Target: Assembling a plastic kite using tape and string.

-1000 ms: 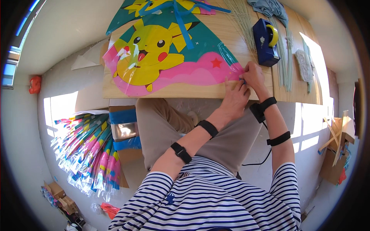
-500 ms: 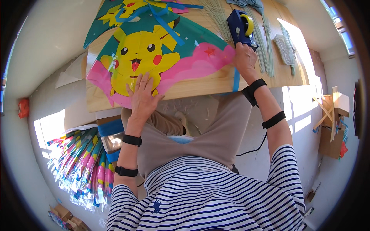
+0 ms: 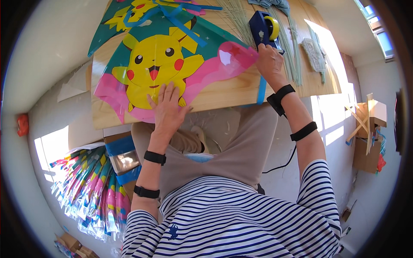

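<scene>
A thin sheet kite (image 3: 202, 81) lies on the wooden table, green and pink with a big yellow cartoon figure. My left hand (image 3: 167, 109) rests flat on its lower edge, fingers spread, below the figure's mouth. Beyond the kite's right tip stands a dark blue tape dispenser (image 3: 258, 29) with a yellow roll of tape (image 3: 273, 28). My right hand (image 3: 270, 64) is at the dispenser's near end, its fingers closed together. What sits between those fingertips is hidden. Blue ribbon (image 3: 186, 26) trails across the kite's upper part.
Another kite (image 3: 112, 32) lies at the far left of the table (image 3: 211, 98). Thin pale sticks (image 3: 293, 56) and a clear plastic box (image 3: 313, 53) lie right of the dispenser. Bundled, plastic-wrapped kites (image 3: 92, 185) spread at the lower left, beside a blue-taped carton (image 3: 120, 148).
The left hand slides slightly right, still flat on the kite. The kite's right end has shifted and now catches a bright glare. My right hand stays by the dispenser.
</scene>
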Available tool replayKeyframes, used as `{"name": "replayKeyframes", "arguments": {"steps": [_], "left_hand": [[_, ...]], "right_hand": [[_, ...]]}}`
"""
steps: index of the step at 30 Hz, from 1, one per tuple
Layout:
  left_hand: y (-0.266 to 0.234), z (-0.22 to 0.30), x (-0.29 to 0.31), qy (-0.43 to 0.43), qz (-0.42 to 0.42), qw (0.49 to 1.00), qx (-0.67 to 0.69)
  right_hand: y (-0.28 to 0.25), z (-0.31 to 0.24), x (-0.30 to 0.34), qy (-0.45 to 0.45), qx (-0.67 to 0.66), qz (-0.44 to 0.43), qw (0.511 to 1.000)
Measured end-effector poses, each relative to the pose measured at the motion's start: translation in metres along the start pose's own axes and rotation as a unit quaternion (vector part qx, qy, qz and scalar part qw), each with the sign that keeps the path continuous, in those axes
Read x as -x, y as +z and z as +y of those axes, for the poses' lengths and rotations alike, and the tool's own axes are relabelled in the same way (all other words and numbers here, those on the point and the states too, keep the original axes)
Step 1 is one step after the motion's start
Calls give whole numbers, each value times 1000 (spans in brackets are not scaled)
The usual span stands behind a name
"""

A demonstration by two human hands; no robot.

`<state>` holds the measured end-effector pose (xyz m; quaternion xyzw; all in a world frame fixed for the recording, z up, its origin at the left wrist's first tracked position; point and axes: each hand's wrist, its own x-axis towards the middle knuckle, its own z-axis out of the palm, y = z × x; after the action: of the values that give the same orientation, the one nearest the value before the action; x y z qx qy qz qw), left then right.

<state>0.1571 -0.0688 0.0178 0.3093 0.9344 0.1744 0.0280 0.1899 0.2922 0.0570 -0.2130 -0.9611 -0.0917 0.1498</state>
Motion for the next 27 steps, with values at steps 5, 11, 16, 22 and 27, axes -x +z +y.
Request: {"name": "replayKeyframes", "arguments": {"steps": [5,11,16,22,27], "left_hand": [[-6,-6,-1,14,-13,1000,-13],[-10,-12,0,14,-19,1000,-13],[3,6,1,23,-1,1000,-16],[28,50,-26,86,13,996,5],[35,67,-48,105,8,994,25]], "right_hand": [[-8,10,-5,15,-107,-72,992],[-19,3,-3,32,-70,-64,995],[-19,-24,13,9,-106,-58,993],[5,-36,15,-17,-40,-42,998],[-17,-56,5,-52,13,-47,997]]}}
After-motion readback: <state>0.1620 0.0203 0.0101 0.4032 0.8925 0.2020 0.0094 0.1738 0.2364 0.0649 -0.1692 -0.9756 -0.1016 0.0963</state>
